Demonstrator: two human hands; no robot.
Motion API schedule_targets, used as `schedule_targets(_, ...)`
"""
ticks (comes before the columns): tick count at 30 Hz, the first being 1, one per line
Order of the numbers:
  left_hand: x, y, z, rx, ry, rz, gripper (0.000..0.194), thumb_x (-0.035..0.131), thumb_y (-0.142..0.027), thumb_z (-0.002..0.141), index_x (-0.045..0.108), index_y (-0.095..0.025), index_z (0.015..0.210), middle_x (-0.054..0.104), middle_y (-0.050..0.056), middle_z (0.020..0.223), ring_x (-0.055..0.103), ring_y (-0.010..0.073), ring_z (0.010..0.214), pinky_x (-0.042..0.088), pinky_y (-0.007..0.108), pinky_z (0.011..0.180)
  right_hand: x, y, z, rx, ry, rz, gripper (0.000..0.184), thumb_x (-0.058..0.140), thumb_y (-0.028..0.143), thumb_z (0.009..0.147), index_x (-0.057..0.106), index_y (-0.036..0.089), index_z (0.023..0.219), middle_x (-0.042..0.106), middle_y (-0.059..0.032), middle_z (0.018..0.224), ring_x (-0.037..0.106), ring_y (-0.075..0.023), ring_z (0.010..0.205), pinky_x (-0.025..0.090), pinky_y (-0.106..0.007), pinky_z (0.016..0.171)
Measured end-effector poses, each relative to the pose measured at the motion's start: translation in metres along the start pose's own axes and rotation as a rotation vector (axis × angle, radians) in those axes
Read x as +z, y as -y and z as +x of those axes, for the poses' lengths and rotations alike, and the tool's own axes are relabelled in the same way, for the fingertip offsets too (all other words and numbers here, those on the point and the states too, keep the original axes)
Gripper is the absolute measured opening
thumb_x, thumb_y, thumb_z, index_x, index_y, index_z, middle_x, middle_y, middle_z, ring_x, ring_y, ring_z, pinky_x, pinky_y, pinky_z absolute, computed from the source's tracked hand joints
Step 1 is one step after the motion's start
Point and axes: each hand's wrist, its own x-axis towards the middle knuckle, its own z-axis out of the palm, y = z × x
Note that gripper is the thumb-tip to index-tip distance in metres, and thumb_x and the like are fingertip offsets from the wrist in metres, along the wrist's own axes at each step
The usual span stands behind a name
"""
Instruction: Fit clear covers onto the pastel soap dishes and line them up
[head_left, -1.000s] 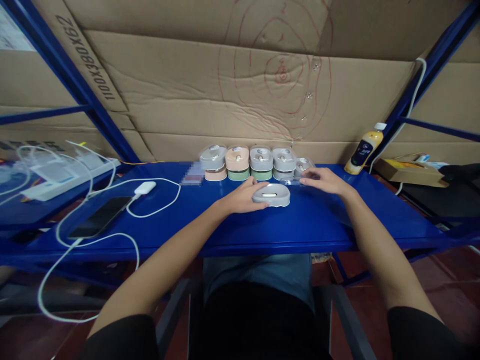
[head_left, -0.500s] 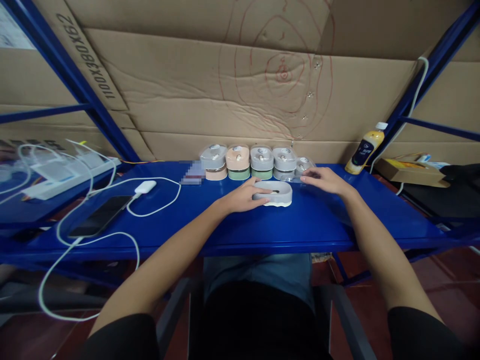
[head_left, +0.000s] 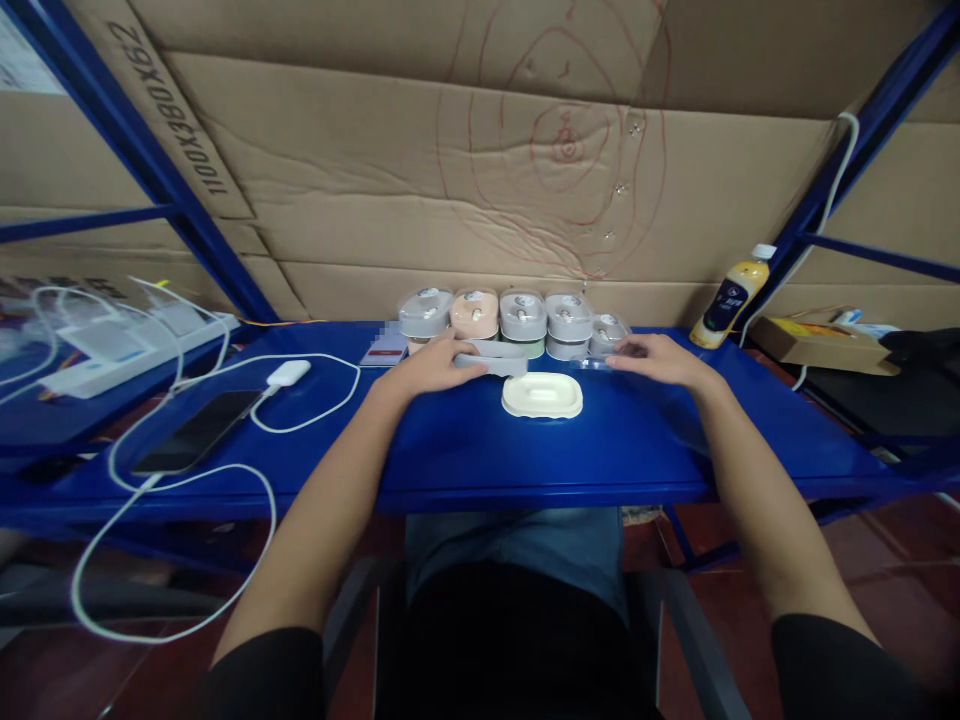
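Note:
My left hand (head_left: 431,368) grips a grey oval case body (head_left: 501,359), raised and held to the left above the table. In front of me a cream oval base (head_left: 541,397) lies flat on the blue tabletop, apart from the grey piece. My right hand (head_left: 656,358) is to the right, its fingertips closed on the edge of a clear plastic lid (head_left: 595,364) low over the table. Behind both hands stand stacked oval boxes, among them a grey one (head_left: 523,316) and a peach one (head_left: 474,315) with clear tops.
A smaller clear-topped box (head_left: 606,333) ends the row at right. A juice bottle (head_left: 731,298) leans at the back right. To the left lie a phone (head_left: 199,432), a white charger (head_left: 289,373) with looping cables and a power strip (head_left: 139,358). Cardboard (head_left: 360,170) backs the table.
My left hand has lifted the grey case body off the cream base and carried it left, uncovering the base. My right hand has barely moved, still with the clear lid.

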Motion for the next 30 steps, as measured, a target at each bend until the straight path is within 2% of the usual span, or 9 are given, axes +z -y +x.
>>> schedule_targets(4, -0.012, 0.004, -0.005, -0.07, 0.044, 0.061, 0.056, 0.067, -0.069, 0.087, 0.081, -0.022, 0.114, 0.068, 0.014, 0.135, 0.066, 0.0385, 0.129, 0.048, 0.054, 0.12, -0.002, -0.002, -0.002, 0.022, 0.061, -0.043, 0.075, 0.085, 0.078, 0.068, 0.08, 0.025, 0.121, 0.081, -0.0097, 0.111, 0.076, -0.0352, 0.104, 0.061, -0.05, 0.098)
schedule_targets(9, -0.018, 0.007, -0.006, -0.15, 0.127, 0.135, 0.051, 0.076, -0.065, 0.078, 0.081, -0.024, 0.107, 0.073, 0.013, 0.115, 0.071, 0.0384, 0.113, 0.053, 0.052, 0.107, 0.0, -0.005, -0.002, 0.016, 0.179, -0.103, 0.09, 0.094, 0.069, 0.063, 0.073, 0.024, 0.137, 0.08, -0.0099, 0.112, 0.077, -0.0346, 0.102, 0.063, -0.049, 0.094)
schedule_targets(13, -0.017, 0.006, -0.005, -0.226, 0.303, 0.133, 0.049, 0.08, -0.059, 0.072, 0.076, -0.023, 0.105, 0.076, 0.008, 0.093, 0.073, 0.0328, 0.092, 0.055, 0.042, 0.087, 0.003, -0.005, 0.0, 0.014, 0.234, -0.159, 0.097, 0.098, 0.064, 0.059, 0.071, 0.022, 0.142, 0.08, -0.0119, 0.118, 0.076, -0.0367, 0.107, 0.063, -0.049, 0.096)
schedule_targets(15, -0.016, 0.005, -0.005, -0.229, 0.369, 0.116, 0.048, 0.079, -0.057, 0.072, 0.074, -0.022, 0.105, 0.076, 0.007, 0.09, 0.072, 0.0304, 0.086, 0.054, 0.039, 0.081, 0.004, -0.004, 0.0, -0.004, 0.25, -0.197, 0.096, 0.099, 0.063, 0.06, 0.072, 0.022, 0.143, 0.08, -0.0121, 0.118, 0.076, -0.0375, 0.109, 0.063, -0.049, 0.098)
schedule_targets(20, -0.012, 0.0, -0.005, -0.163, 0.28, 0.158, 0.057, 0.083, -0.062, 0.065, 0.073, -0.022, 0.104, 0.074, 0.015, 0.117, 0.07, 0.0364, 0.107, 0.054, 0.043, 0.092, 0.008, -0.005, 0.001, -0.044, 0.227, -0.285, 0.101, 0.099, 0.064, 0.06, 0.071, 0.022, 0.147, 0.075, -0.015, 0.133, 0.072, -0.041, 0.122, 0.06, -0.053, 0.106)
schedule_targets(23, -0.015, -0.001, -0.006, -0.165, 0.241, 0.147, 0.049, 0.083, -0.059, 0.066, 0.073, -0.023, 0.098, 0.074, 0.013, 0.11, 0.069, 0.0371, 0.107, 0.053, 0.044, 0.093, 0.012, -0.004, 0.002, -0.059, 0.201, -0.293, 0.105, 0.097, 0.066, 0.062, 0.067, 0.021, 0.152, 0.072, -0.0171, 0.143, 0.069, -0.043, 0.131, 0.056, -0.055, 0.114)
schedule_targets(26, -0.023, -0.003, -0.009, -0.146, 0.172, 0.105, 0.047, 0.082, -0.063, 0.069, 0.073, -0.025, 0.093, 0.075, 0.01, 0.106, 0.07, 0.0361, 0.105, 0.053, 0.044, 0.093, 0.016, -0.002, 0.003, -0.089, 0.18, -0.288, 0.104, 0.097, 0.063, 0.064, 0.066, 0.019, 0.153, 0.071, -0.0183, 0.148, 0.068, -0.0437, 0.135, 0.054, -0.055, 0.119)
schedule_targets(30, -0.027, -0.012, -0.011, -0.026, 0.024, -0.002, 0.049, 0.081, -0.068, 0.073, 0.074, -0.025, 0.096, 0.075, 0.007, 0.115, 0.069, 0.0331, 0.111, 0.053, 0.045, 0.103, 0.013, -0.001, 0.002, -0.107, 0.173, -0.259, 0.094, 0.094, 0.061, 0.071, 0.067, 0.019, 0.151, 0.077, -0.0166, 0.137, 0.075, -0.041, 0.121, 0.061, -0.054, 0.108)
